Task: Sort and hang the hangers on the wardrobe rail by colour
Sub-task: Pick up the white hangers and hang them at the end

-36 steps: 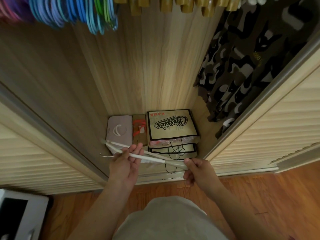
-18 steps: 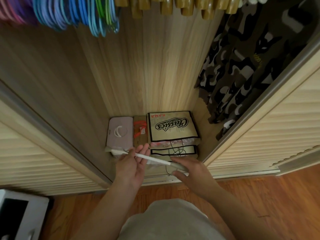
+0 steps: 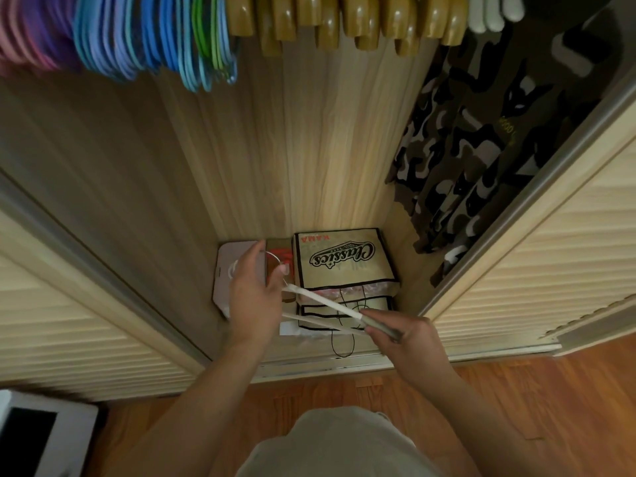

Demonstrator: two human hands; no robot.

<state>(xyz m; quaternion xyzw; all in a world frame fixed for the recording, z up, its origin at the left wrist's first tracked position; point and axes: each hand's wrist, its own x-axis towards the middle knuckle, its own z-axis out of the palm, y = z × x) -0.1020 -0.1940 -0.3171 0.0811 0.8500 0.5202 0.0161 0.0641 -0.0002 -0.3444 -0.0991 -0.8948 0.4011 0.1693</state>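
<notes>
Both hands hold one white hanger (image 3: 327, 304) low over the wardrobe floor. My left hand (image 3: 253, 294) grips its neck, and the metal hook (image 3: 275, 261) curls up beside the thumb. My right hand (image 3: 399, 333) is closed on the hanger's right end. Along the top hang sorted hangers: pink and purple (image 3: 31, 39), blue (image 3: 137, 39), green (image 3: 210, 32), wooden brown (image 3: 344, 22) and white (image 3: 492, 12).
A "Classics" bag (image 3: 340, 259), a pink box (image 3: 227, 266) and a cardboard piece sit on the wardrobe floor. A camouflage garment (image 3: 481, 156) hangs at right. Louvred sliding doors (image 3: 537, 270) frame both sides. A white device (image 3: 38, 438) stands at bottom left on the wood floor.
My left hand slid from the hanger's left arm up to its neck, so the hook now points upward. The right hand kept its hold and shifted slightly right.
</notes>
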